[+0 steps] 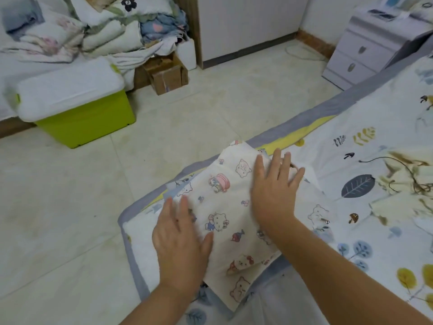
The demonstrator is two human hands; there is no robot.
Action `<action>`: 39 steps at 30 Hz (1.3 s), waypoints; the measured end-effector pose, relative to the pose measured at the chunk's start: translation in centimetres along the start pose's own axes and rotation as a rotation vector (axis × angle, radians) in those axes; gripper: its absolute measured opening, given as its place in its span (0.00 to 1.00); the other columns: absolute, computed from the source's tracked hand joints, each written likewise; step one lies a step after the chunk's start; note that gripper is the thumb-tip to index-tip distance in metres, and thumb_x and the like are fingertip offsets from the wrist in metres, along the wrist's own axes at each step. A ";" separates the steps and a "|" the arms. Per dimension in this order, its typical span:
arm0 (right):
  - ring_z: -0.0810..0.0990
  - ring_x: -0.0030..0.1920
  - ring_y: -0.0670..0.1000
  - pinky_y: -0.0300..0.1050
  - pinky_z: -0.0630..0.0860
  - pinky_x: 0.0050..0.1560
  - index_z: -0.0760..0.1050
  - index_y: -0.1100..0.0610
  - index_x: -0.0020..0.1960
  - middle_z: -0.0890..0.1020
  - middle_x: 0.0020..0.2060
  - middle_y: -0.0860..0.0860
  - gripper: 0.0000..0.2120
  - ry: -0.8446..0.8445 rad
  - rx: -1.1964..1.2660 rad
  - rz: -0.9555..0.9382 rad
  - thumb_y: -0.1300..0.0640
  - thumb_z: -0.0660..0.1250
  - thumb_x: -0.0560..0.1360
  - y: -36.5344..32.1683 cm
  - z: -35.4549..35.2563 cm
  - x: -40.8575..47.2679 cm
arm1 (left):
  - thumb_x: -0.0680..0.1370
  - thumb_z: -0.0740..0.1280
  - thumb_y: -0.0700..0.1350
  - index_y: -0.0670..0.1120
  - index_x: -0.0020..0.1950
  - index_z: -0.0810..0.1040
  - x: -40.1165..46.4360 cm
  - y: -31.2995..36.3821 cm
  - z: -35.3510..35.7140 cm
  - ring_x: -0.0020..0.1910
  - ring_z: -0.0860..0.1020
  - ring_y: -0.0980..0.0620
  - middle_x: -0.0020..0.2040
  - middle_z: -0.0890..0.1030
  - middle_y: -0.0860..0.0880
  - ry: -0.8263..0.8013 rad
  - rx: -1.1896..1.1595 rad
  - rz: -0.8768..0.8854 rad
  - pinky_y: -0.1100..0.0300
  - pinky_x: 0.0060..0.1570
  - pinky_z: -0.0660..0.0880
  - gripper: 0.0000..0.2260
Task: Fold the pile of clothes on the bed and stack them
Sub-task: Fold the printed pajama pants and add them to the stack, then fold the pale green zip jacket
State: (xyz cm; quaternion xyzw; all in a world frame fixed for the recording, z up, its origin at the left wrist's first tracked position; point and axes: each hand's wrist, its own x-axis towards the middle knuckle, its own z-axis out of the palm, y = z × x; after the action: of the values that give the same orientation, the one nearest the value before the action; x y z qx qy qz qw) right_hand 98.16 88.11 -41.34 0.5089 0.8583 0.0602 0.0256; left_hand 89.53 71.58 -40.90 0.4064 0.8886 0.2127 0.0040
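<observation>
Left hand [181, 240]: palm down and flat on the near left part of the cartoon-print garment [230, 216]; fingers extended and slightly spread, thumb splayed toward the right, nothing pinched; forearm enters from the bottom edge.
Cartoon-print garment: cream cloth with cat and bear figures, lying folded at the corner of the bed [365, 165], under both palms; its far edge lies just beyond the right fingertips, its near edge behind the left wrist.
Right hand [274, 191]: palm down on the far right part of the garment; fingers straight and fanned apart, pressing flat, gripping nothing; bare forearm runs off at lower right.
Bed: leaf-print cover with a grey and yellow border, spreading to the right of the right fingers.
Yellowish garment [407, 184]: rumpled on the cover, well to the right of the right fingers.
Storage box [77, 109]: green with a white lid, on the tiled floor [187, 118], far beyond the left fingertips.
Cardboard box [167, 75]: beyond the fingers, beside heaped bedding [98, 29].
Nightstand [367, 45]: far beyond the right fingertips.
</observation>
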 end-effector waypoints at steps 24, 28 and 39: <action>0.74 0.57 0.56 0.46 0.71 0.52 0.70 0.57 0.63 0.76 0.58 0.56 0.15 -0.487 0.401 0.020 0.54 0.57 0.79 4.6 -8.0 -8.1 | 0.79 0.57 0.51 0.46 0.62 0.70 3.0 3.1 -6.6 0.56 0.73 0.48 0.59 0.74 0.47 -0.830 0.203 0.364 0.58 0.53 0.70 0.15; 0.73 0.60 0.55 0.43 0.70 0.54 0.68 0.54 0.67 0.74 0.62 0.55 0.17 -0.541 0.446 0.054 0.53 0.58 0.78 6.3 -13.0 -11.9 | 0.80 0.57 0.51 0.46 0.62 0.71 2.4 6.1 -11.0 0.55 0.72 0.51 0.60 0.75 0.48 -0.877 0.157 0.486 0.60 0.49 0.67 0.14; 0.70 0.65 0.54 0.44 0.68 0.59 0.67 0.54 0.69 0.71 0.66 0.53 0.20 -0.576 0.363 0.149 0.50 0.59 0.79 12.9 -24.0 -22.7 | 0.80 0.58 0.50 0.45 0.60 0.72 -2.6 16.8 -19.6 0.59 0.73 0.47 0.57 0.74 0.47 -1.018 0.223 0.769 0.62 0.45 0.66 0.13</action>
State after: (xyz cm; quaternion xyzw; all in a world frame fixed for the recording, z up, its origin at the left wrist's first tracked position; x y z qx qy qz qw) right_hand 117.80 72.52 -16.29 0.5624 0.7731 -0.2379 0.1714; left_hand 99.86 72.14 -17.11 0.7435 0.5834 -0.1139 0.3063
